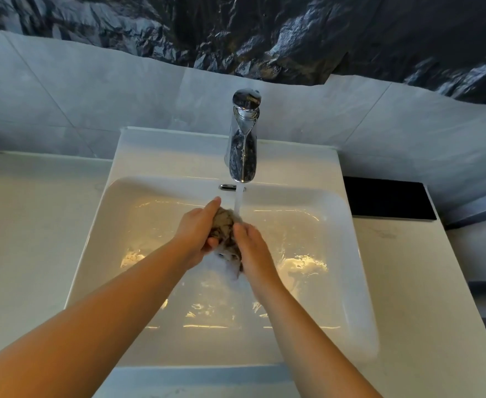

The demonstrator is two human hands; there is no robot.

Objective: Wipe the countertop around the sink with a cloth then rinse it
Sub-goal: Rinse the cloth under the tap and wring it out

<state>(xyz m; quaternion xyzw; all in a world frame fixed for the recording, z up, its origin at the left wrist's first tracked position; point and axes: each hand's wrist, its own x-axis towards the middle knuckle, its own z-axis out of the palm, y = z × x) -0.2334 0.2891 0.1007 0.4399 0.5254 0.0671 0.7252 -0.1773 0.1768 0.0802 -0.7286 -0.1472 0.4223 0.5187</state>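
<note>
A bunched brownish-grey cloth (225,232) is pressed between both hands over the middle of the white sink (98,225). My left hand (196,235) grips it from the left, my right hand (253,251) from the right. Water runs from the chrome faucet (243,145) in a stream (238,201) onto the top of the cloth. The cloth's lower end hangs wet and blurred below my hands. Pale countertop (35,225) lies on both sides of the basin.
A black rectangular mat or tray (388,201) lies on the countertop at the right, behind the basin's corner. A chrome overflow slot (227,187) sits in the back basin wall. Grey tiled wall and dark rocky panel rise behind the faucet.
</note>
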